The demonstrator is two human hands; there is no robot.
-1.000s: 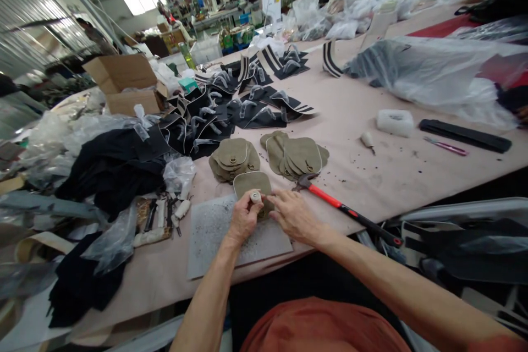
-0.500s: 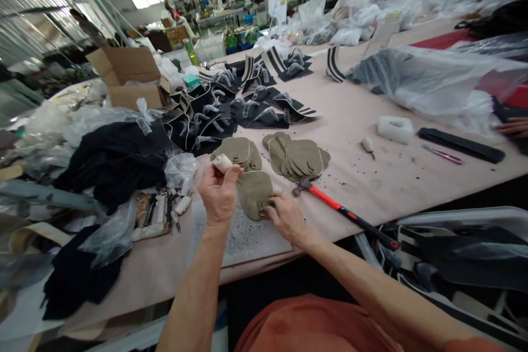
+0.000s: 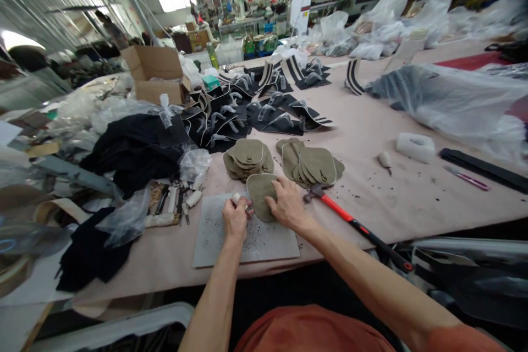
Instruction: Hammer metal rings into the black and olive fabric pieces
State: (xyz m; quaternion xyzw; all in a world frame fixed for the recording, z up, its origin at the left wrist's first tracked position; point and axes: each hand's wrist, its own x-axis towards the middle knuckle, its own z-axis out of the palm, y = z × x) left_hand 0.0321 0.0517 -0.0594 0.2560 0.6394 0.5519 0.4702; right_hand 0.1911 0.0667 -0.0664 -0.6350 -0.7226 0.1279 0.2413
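My left hand (image 3: 236, 219) is closed round a small white-wrapped tool (image 3: 238, 198) at the left edge of an olive fabric flap (image 3: 259, 190). My right hand (image 3: 287, 203) lies on that flap's right side, fingers spread and thumb on the cloth. Under both is a grey board (image 3: 264, 247) sprinkled with dark specks. Beyond the flap sit two piles of similar olive pieces, a left pile (image 3: 248, 157) and a right pile (image 3: 313, 162), some with metal rings. A red and black hammer (image 3: 342, 212) rests right of my right hand.
Black pieces with striped straps (image 3: 272, 115) and an open cardboard box (image 3: 154, 74) stand behind. On the right are a wrapped awl (image 3: 384, 160), a white roll (image 3: 415, 147), tweezers (image 3: 468, 177) and plastic sheeting (image 3: 454, 99). Wrapped tools (image 3: 173, 203) lie left.
My left hand has lowered the white-wrapped tool toward the board. My right hand has moved from the flap's lower edge up onto its surface. The view has shifted left.
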